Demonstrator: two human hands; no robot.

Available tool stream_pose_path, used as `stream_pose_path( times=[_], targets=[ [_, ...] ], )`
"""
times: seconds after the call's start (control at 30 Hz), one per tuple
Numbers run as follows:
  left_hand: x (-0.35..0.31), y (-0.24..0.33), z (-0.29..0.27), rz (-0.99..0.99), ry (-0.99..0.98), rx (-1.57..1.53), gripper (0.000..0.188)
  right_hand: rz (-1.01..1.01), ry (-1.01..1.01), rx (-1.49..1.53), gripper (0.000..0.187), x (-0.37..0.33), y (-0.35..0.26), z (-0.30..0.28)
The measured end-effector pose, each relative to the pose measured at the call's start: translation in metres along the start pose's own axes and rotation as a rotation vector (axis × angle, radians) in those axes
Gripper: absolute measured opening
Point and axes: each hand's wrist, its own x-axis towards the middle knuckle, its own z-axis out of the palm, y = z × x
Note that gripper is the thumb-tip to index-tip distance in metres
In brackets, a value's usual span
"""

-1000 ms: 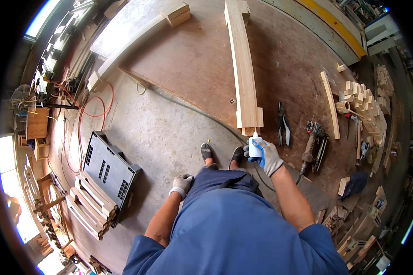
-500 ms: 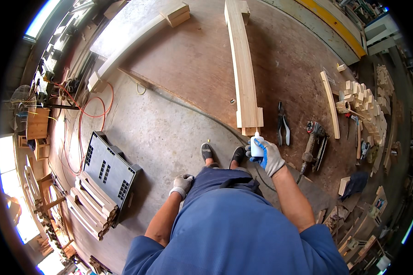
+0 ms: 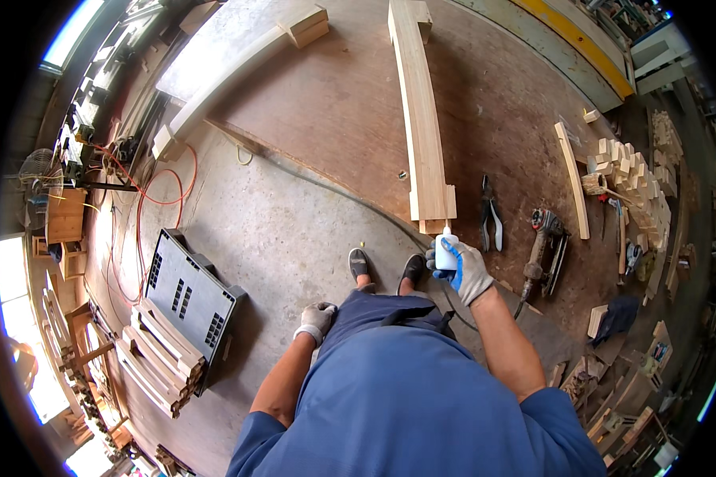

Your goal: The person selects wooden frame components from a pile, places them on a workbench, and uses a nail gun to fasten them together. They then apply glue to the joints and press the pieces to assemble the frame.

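In my gloved right hand [image 3: 471, 270] is a small white squeeze bottle [image 3: 447, 251], held upright with fingers wrapped round it. Its narrow nozzle meets the near end of a long pale wooden beam [image 3: 424, 135]; whether it touches cannot be told. The beam lies on a brown worktop [image 3: 342, 119], its near end stepped and block-like. My left hand [image 3: 318, 318], also gloved, hangs by my hip with fingers curled; the inside of that hand is hidden. Right of the beam lie pliers [image 3: 492, 216] with black and grey handles, then a pneumatic nailer [image 3: 542, 250].
A second curved beam [image 3: 231, 75] lies farther left. On the right side are a thin wooden strip [image 3: 573, 181], stacked wood blocks [image 3: 632, 176] and a hammer [image 3: 619, 238]. A grey plastic pallet [image 3: 187, 294] bears curved wood pieces [image 3: 159, 362]. Red hoses [image 3: 167, 171] cross the floor.
Hardly anything differs. The bottle and my right hand stay at the beam's near end, and my left hand keeps its place by my hip.
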Motion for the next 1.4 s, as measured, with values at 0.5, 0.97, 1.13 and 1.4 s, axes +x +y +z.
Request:
stream_pose_path(
  times=[0.5,0.97,1.13,1.4],
  targets=[
    [-0.008,0.008,-0.002,0.042,0.016,0.025,0.023,-0.032,0.063,0.000,0.036,0.002,0.010,0.016],
    [-0.003,0.000,0.000,0.044,0.034,0.025,0.022,-0.028,0.053,0.026,0.033,0.006,0.011,0.010],
    [-0.009,0.008,-0.002,0.058,0.035,0.033,0.023,-0.048,0.060,0.016,0.032,0.004,0.010,0.009],
    [0.000,0.000,0.001,0.038,0.018,0.028,0.025,-0.041,0.077,0.007,0.032,0.010,0.017,0.015]
  ],
)
